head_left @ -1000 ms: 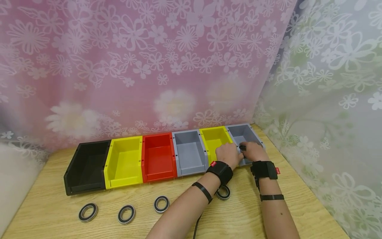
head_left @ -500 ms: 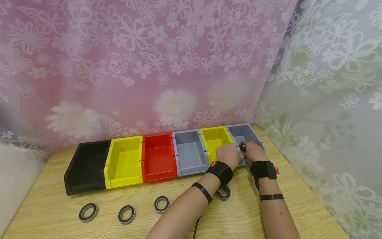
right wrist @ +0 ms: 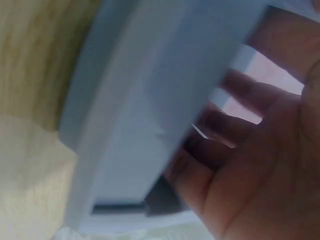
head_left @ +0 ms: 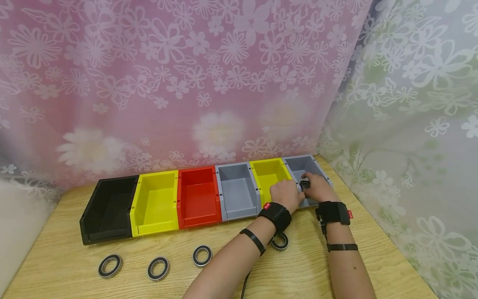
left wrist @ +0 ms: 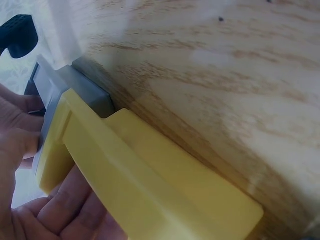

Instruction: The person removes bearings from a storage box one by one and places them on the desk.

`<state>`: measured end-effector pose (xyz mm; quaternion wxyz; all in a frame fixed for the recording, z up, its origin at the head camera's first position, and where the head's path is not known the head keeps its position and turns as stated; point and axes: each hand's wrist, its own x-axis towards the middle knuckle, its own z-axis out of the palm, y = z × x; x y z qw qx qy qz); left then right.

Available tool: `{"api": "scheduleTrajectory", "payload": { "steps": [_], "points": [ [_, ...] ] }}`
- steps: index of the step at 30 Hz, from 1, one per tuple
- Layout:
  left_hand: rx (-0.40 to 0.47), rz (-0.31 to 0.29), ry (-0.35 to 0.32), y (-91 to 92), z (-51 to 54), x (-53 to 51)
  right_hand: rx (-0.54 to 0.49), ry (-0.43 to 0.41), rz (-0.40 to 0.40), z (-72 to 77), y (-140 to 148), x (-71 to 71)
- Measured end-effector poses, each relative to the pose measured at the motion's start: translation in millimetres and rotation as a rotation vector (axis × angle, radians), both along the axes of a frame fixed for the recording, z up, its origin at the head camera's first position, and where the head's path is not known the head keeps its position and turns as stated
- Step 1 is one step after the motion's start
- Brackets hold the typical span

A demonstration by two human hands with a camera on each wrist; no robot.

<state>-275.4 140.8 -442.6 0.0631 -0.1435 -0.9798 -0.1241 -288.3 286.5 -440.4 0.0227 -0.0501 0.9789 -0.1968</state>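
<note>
My left hand (head_left: 285, 194) grips the shared side wall between the right-hand yellow bin (head_left: 267, 172) and the grey bin (head_left: 298, 164) at the row's right end. In the left wrist view its curled fingers (left wrist: 70, 200) lie on the yellow side and its thumb is by the wall's edge. My right hand (head_left: 318, 188) is inside the end grey bin and pinches a small black ring-like piece (head_left: 305, 184) beside that wall. Its exact kind is too small to tell. In the right wrist view the grey wall (right wrist: 150, 100) hides part of the right fingertips.
Leftward stand another grey bin (head_left: 237, 191), a red bin (head_left: 198, 195), a yellow bin (head_left: 157, 203) and a black bin (head_left: 112, 207). Several bearings lie in front, including one at the left (head_left: 101, 272) and one by my left wrist (head_left: 284, 245). Curtains hang behind and at the right.
My right hand has shifted and turned slightly, and the black piece in its fingers shows more of its round face. The left hand has stayed in place on the wall.
</note>
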Motion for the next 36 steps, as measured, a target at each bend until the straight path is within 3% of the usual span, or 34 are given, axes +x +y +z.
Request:
{"api": "scheduleTrajectory", "payload": {
  "steps": [16,23,29,36],
  "points": [
    [0.025,-0.02,0.012,-0.6,-1.4,0.2,-0.046,0.11,0.02,41.3,1,16.0],
    [-0.004,-0.015,-0.02,-0.4,1.0,1.2,-0.085,0.146,0.023,64.6,-7,31.4],
    [0.005,-0.021,-0.012,-1.4,0.2,0.6,-0.09,0.165,0.023,87.6,-19,47.6],
    [-0.004,-0.022,-0.01,-1.8,0.7,0.3,-0.084,0.177,0.058,104.1,-29,65.4]
  ]
}}
